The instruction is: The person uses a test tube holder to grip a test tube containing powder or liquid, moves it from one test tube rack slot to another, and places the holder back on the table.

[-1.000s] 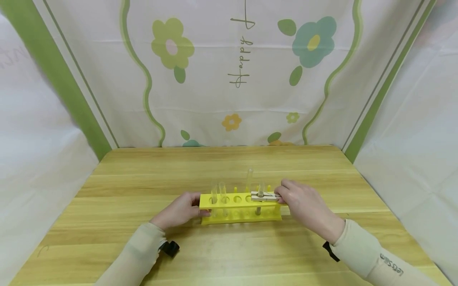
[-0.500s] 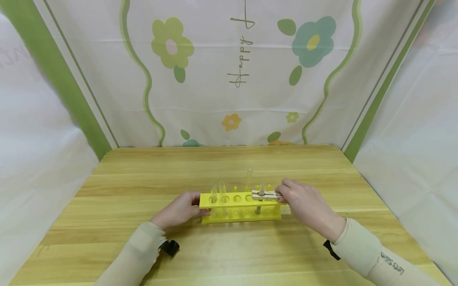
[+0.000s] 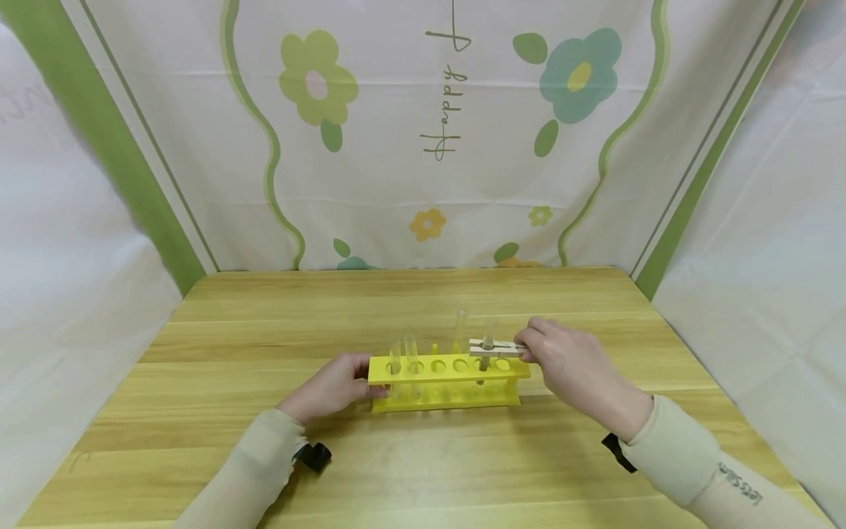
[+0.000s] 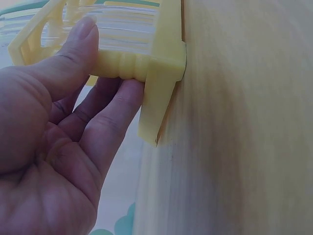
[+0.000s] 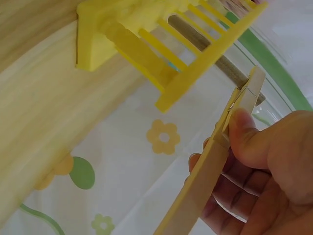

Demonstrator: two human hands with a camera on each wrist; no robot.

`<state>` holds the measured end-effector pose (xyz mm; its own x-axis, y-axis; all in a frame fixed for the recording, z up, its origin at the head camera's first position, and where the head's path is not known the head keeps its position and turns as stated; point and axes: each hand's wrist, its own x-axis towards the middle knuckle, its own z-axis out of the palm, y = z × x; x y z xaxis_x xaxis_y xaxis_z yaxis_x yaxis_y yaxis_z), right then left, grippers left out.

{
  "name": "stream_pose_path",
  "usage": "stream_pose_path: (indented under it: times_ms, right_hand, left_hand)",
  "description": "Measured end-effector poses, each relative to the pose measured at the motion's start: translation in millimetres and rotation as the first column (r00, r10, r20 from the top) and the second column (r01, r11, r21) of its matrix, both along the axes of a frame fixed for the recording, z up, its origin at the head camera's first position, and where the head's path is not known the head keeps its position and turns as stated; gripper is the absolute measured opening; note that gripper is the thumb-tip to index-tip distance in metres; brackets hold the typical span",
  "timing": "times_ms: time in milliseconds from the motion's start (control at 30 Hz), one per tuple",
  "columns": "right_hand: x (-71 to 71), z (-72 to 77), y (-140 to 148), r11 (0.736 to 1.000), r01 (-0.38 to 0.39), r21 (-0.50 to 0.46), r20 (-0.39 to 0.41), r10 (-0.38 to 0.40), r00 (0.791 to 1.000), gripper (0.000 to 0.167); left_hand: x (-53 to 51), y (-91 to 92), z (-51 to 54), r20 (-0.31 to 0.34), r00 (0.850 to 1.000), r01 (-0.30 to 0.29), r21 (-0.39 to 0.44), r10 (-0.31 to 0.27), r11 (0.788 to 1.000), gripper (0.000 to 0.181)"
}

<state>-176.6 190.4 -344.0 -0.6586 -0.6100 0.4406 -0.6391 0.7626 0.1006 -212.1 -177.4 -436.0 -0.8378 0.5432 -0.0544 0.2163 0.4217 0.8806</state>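
A yellow test tube rack (image 3: 449, 376) stands on the table. My left hand (image 3: 330, 389) grips the post at its left end; in the left wrist view the thumb (image 4: 80, 39) lies across the post and the fingers curl behind it. My right hand (image 3: 568, 364) pinches a wooden test tube clamp (image 5: 195, 191). The clamp's jaws close around a glass test tube with dark grey-brown contents (image 5: 232, 71). That tube stands slightly tilted, its lower part still inside a hole near the rack's right end. The clamp is just above the top board.
Two clear test tubes (image 3: 411, 356) stand in the rack's left holes. Another clear tube (image 3: 460, 327) rises at the rack's rear, near several yellow pegs. Wooden tabletop (image 3: 423, 470) surrounds the rack. A flower-printed cloth (image 3: 396, 169) hangs behind the table.
My right hand has raised the clamp and its test tube up from the rack's top board and slightly right. My left hand and the rack have not moved.
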Motion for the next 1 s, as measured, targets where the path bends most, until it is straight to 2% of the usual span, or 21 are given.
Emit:
stream_pose_path:
  times_ms: [467,800,1000]
  right_hand:
    - [6.6,41.3,2.1,0.999,-0.032,-0.029,-0.078,0.029,0.997,0.013]
    - [12.2,71.5,6.0,0.997,-0.059,-0.051,-0.175,0.049,0.983,0.016]
    - [15.4,82.8,9.6,0.998,-0.045,-0.042,-0.196,0.036,0.98,0.018]
  left_hand:
    - [0.9,1.1,2.2,-0.019,1.0,-0.007,-0.016,0.007,1.0,0.028]
    - [0.3,0.8,1.6,-0.008,1.0,-0.007,-0.014,0.007,1.0,0.028]
    - [-0.1,0.6,1.8,-0.007,1.0,0.001,-0.006,-0.001,1.0,0.029]
